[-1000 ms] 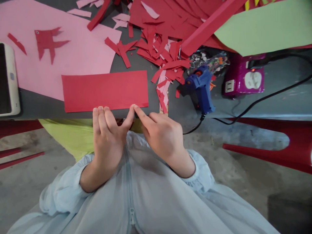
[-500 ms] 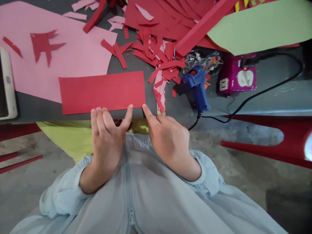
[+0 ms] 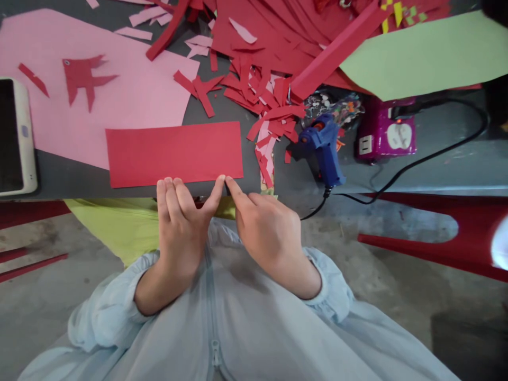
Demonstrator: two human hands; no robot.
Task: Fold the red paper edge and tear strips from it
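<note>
A folded-looking strip of red paper (image 3: 174, 153) lies along the near edge of the dark table. My left hand (image 3: 180, 222) rests its outstretched fingertips on the paper's near edge, thumb spread to the right. Beside that thumb, the straight index finger of my right hand (image 3: 270, 227) presses at the same edge. Its other fingers are bent and partly hidden, and nothing shows in them. Behind the strip, a red paper fish (image 3: 79, 79) with a small eye lies on a large pink sheet (image 3: 146, 74).
Red and pink scraps (image 3: 273, 111) heap to the right of the strip. Further right are a blue glue gun (image 3: 329, 151) and a purple power box (image 3: 389, 129) with a black cable. A green sheet (image 3: 428, 58) lies behind; a phone (image 3: 26, 137) sits at left.
My right index finger has slid left along the paper's near edge, from its right corner to my left thumb. My left hand keeps its place on the paper. The view has shifted slightly.
</note>
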